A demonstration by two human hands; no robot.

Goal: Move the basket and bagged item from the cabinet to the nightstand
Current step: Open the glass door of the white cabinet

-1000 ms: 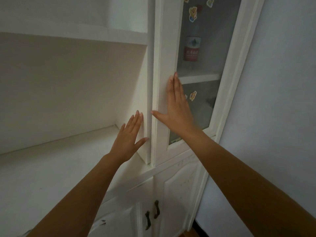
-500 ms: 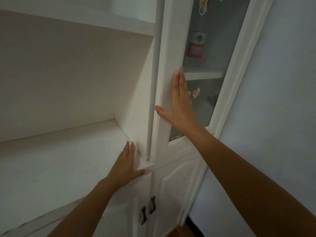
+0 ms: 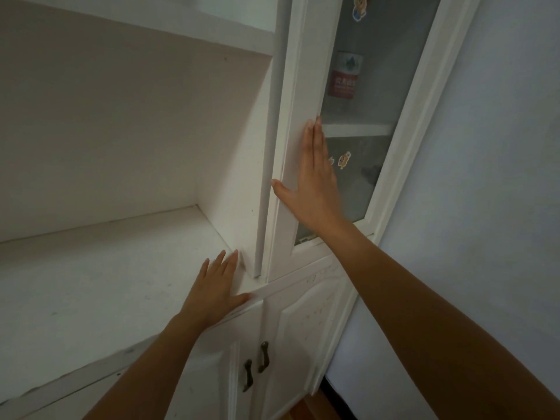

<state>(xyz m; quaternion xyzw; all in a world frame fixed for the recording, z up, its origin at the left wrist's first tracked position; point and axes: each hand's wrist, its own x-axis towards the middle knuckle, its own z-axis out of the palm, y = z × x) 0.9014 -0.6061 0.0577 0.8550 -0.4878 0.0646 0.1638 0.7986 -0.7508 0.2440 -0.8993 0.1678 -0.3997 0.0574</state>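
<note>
Since half a second ago little changed: left hand stays flat on the shelf, fingers slightly spread, right hand flat on the upright glass cabinet door, fingers together; basket and bag unseen.

The open shelf lies left of the glass door. A can stands behind the glass, above two lower doors' handles.
</note>
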